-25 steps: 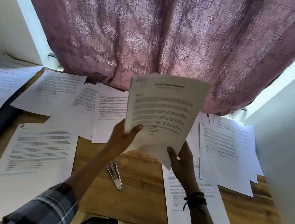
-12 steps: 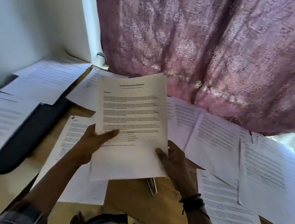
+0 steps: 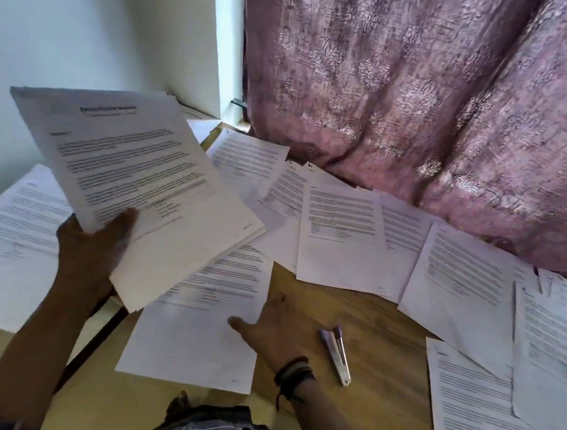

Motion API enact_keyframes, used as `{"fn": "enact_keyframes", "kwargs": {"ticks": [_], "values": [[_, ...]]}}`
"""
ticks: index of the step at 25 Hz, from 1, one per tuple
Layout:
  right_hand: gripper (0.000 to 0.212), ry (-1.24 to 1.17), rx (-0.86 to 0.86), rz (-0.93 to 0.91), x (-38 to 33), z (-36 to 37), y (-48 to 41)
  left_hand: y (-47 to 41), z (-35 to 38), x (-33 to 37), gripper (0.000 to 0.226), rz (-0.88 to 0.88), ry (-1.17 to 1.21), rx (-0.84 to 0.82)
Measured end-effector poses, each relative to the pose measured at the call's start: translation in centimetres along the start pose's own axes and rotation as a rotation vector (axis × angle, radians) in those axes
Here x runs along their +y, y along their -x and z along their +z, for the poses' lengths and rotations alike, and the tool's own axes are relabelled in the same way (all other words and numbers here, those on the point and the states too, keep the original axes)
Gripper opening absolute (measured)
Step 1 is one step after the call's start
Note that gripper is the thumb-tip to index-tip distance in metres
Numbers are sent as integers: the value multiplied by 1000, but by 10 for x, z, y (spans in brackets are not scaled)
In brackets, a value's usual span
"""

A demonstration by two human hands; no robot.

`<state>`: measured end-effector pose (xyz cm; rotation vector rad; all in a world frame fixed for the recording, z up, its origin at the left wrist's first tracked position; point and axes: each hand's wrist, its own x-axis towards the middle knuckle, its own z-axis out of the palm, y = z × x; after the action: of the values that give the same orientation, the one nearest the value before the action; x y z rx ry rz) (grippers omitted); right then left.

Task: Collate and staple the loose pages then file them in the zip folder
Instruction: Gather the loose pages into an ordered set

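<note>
My left hand grips a collated stack of printed pages by its lower left corner, held up and tilted over the left of the wooden table. My right hand has let go of the stack and rests with fingers spread on the right edge of a loose page lying flat on the table. A silver stapler lies on the wood just right of my right hand. No zip folder shows clearly.
Several loose printed pages are spread across the table, back and right. Another page lies at the left on a dark object. A pink patterned curtain hangs behind the table, with a white wall at the left.
My right hand released the stack and dropped onto a page on the table. The left hand swung the stack up and to the left. The view shifted left.
</note>
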<state>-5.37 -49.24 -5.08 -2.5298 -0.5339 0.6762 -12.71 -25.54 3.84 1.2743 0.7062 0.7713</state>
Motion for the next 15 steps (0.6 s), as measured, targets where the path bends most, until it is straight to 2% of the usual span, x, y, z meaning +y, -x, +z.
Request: {"fn": "enact_keyframes", "kwargs": {"ticks": [2,7,10,15], "values": [[81,123,6,37,-14,8,-8,-4,-7,-2,16,2,13,-8],[72,112,33,55,-20,5,-10,-2,-14,-6,23,-9,35,-33],[67,-80,37,118,-12,0,-10,2,-12,-9,24,-12,33,-52],[37,-540,-48,84,17,-18,5,5,-19,-11,24,-85,13,-113]]}}
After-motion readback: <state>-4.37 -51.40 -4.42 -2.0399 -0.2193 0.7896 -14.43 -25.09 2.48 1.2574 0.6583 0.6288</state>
